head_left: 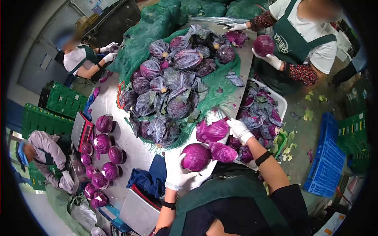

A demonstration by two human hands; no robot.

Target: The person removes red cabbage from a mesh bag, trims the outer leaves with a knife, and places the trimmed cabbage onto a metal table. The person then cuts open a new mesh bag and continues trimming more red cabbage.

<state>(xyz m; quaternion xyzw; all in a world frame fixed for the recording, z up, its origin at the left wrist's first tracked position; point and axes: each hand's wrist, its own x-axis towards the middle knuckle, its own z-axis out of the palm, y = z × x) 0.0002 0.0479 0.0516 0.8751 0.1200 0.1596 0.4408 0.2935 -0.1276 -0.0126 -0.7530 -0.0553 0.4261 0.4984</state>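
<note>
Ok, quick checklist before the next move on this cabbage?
1. Left hand grips the cabbage: ok.
2. Right hand holds a loose leaf: ok.
3. Another peeled leaf sits against the head: not ok.
4. White bin for leaves beside the table: ok.
5. Co-worker's hand well away from ours: ok.
6. Head fully trimmed underneath: cannot tell.

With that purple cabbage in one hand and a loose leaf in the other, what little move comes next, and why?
Probably drop the outer leaf from the right hand into the white scrap bin, already full of leaves. The cabbage in the left hand looks clean.
</note>
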